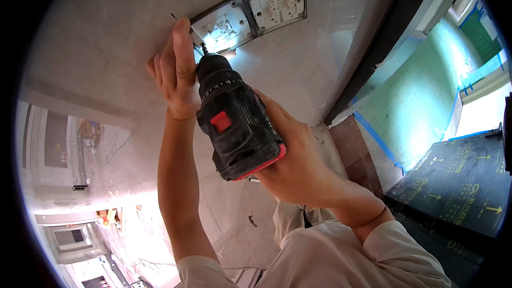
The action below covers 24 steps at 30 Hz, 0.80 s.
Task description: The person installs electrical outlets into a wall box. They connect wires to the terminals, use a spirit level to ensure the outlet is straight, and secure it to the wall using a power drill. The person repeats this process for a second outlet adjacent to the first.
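My right hand (pixel 296 154) is wrapped round the grip of a black and red cordless drill (pixel 234 122). Its bit (pixel 204 49) points up at the lower left corner of a switch plate (pixel 224 25) on the wall; I cannot tell whether it touches a screw. A bright light falls on this plate, whose cover is off. My left hand (pixel 178 74) holds the plate's left edge with a raised finger, and a fingertip shows under its lower edge. The drill hides part of that hand. Joined on the right is a second uncovered switch plate (pixel 276 6).
A dark door frame (pixel 373 42) runs along the right. Beyond it lies a green floor covering (pixel 421 90) edged with blue tape (pixel 376 136). Dark printed boards (pixel 453 181) are at the lower right. Cables and small items lie in the bright area at lower left.
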Available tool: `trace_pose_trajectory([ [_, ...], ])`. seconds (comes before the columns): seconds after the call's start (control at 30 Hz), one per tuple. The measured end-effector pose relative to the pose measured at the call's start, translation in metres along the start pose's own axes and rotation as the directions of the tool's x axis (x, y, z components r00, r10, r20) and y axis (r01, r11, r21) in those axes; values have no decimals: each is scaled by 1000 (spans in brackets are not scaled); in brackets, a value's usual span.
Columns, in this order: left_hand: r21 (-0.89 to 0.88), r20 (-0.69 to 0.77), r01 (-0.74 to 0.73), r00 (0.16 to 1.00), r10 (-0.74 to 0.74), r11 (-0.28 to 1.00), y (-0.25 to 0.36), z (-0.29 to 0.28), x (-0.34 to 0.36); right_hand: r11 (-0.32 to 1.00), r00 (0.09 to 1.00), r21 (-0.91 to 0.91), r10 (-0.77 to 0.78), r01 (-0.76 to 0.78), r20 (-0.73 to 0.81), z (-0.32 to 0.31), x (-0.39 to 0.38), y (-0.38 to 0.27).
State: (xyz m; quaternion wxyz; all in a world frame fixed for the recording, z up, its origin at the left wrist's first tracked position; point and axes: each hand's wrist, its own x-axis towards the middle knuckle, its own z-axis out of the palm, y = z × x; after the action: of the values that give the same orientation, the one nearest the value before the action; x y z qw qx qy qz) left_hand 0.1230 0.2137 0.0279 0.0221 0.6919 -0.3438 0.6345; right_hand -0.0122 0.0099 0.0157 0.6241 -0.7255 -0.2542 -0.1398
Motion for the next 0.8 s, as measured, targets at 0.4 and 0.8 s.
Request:
trace_pose_trajectory([
  [0.4, -11, 33, 7, 999, -6, 1000, 1, -2, 0, 999, 998, 20, 50, -50, 24, -2, 3, -2],
  [0.8, 29, 46, 7, 999, -8, 1000, 0, -4, -1, 994, 994, 17, 109, -108, -15, 3, 1, -5],
])
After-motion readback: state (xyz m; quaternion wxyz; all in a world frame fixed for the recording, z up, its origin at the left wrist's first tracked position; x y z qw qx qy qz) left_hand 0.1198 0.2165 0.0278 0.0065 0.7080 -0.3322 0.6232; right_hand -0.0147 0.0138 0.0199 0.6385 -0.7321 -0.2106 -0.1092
